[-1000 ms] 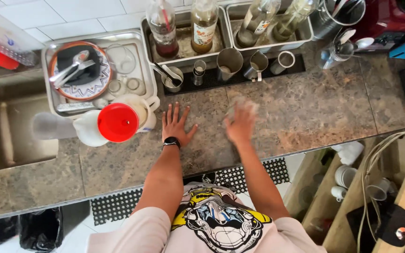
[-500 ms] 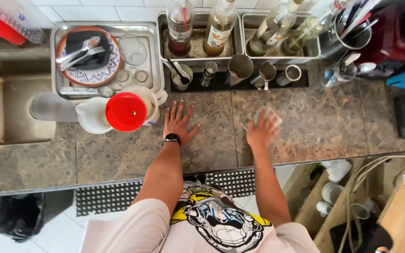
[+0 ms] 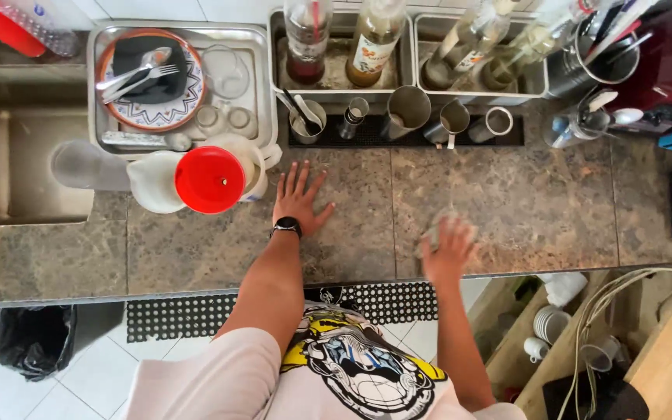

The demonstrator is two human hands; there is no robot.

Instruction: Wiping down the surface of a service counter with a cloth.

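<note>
Stone counter (image 3: 554, 210): left hand (image 3: 299, 204) flat, grip open; right hand (image 3: 446, 247) blurred, possibly pressing cloth (image 3: 434, 231).

1. Counter (image 3: 523, 210) – mottled brown and grey stone.
2. Jug lid (image 3: 210, 180) – bright red, on a white jug (image 3: 157, 183).
3. Plate (image 3: 149, 78) – orange-brown rim, white band with a dark blue zigzag pattern, black centre.
4. Watch (image 3: 286, 227) on the left hand (image 3: 299, 201) – black.
5. Shirt (image 3: 274, 373) – pale pink, printed with a yellow, black and white cartoon figure.
6. Floor mat (image 3: 196, 315) – black, dotted with holes.
7. Cloth (image 3: 439, 229) under the right hand (image 3: 449, 249) – blurred, pale greenish.
</note>
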